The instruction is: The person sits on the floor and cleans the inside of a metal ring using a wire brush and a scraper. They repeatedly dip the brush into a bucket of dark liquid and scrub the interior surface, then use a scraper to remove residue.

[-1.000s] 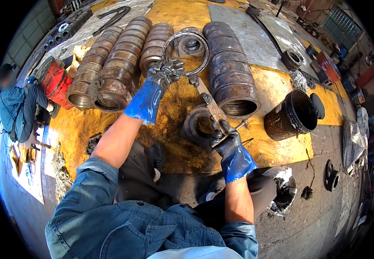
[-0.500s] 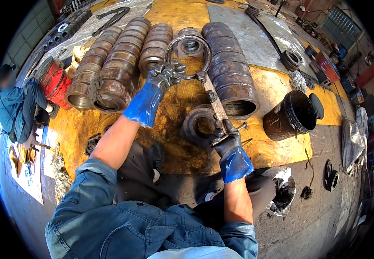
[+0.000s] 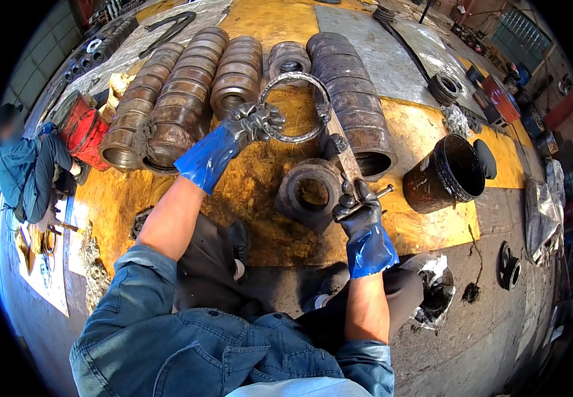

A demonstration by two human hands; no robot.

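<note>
My left hand [image 3: 250, 129], in a greasy blue rubber glove, is closed on the near left side of a thin, dark metal ring [image 3: 297, 76]. The ring is held up over the yellow floor sheet. Gloved the same way, my right hand [image 3: 363, 218] grips the flat wooden handle of a brush [image 3: 348, 163]. The brush's dark far end meets the ring's right side. A short metal rod with a knobbed end [image 3: 385, 192] also sticks out of my right fist. Below the ring, a thick steel collar [image 3: 288, 192] rests on the yellow sheet.
Rows of brown steel collars [image 3: 189, 86] lie ahead, with another row [image 3: 356, 99] on the right. A grease-smeared black bucket [image 3: 430, 177] stands at right. A red bucket [image 3: 86, 135] and a co-worker [image 3: 25, 162] are at left. A bag of dark grease [image 3: 435, 294] lies beside my right knee.
The ring has come lower and nearer with my left hand. My right hand has shifted slightly right, and the brush end has gone from the ring's near edge to its right side.
</note>
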